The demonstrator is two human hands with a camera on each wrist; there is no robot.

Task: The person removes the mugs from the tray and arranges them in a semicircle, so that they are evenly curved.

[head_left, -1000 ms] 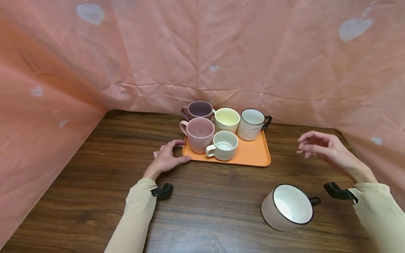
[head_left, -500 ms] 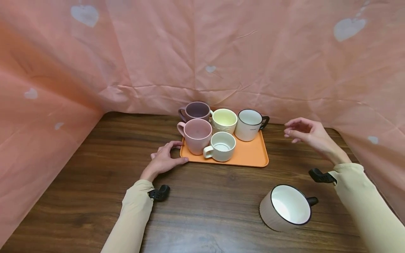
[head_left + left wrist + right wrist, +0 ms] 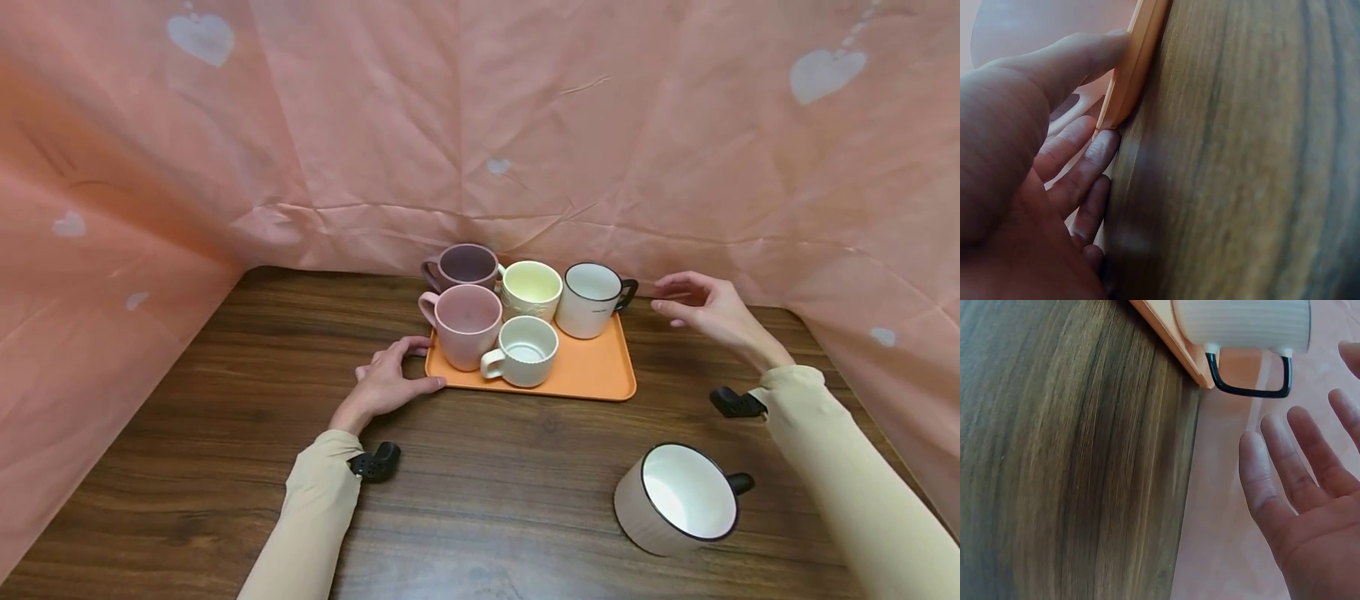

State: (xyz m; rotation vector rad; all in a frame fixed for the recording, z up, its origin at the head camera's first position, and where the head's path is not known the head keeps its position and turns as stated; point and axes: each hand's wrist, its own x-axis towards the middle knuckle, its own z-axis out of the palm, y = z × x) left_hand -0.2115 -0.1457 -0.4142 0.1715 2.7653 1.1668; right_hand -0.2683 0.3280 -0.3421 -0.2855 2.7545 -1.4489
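Orange tray [image 3: 596, 367] on a brown wood-grain tabletop [image 3: 480, 500], its near left corner pinched by a left hand [image 3: 386, 383].
Thumb against the front edge and fingers at the side edge, that hand grasps the corner, while the right hand [image 3: 708, 308] holds nothing, its fingers loose and apart, near the black handle of a white mug [image 3: 587, 318] at the tray's back. Left of that mug is a pale yellow cup [image 3: 532, 289]; a purple mug [image 3: 467, 265] sits behind the pink mug [image 3: 467, 337] on the left, and a small white cup [image 3: 528, 367] is near the front. Well apart from the tray, toward the person's right, a larger black-rimmed mug [image 3: 648, 512] rests on the tabletop.
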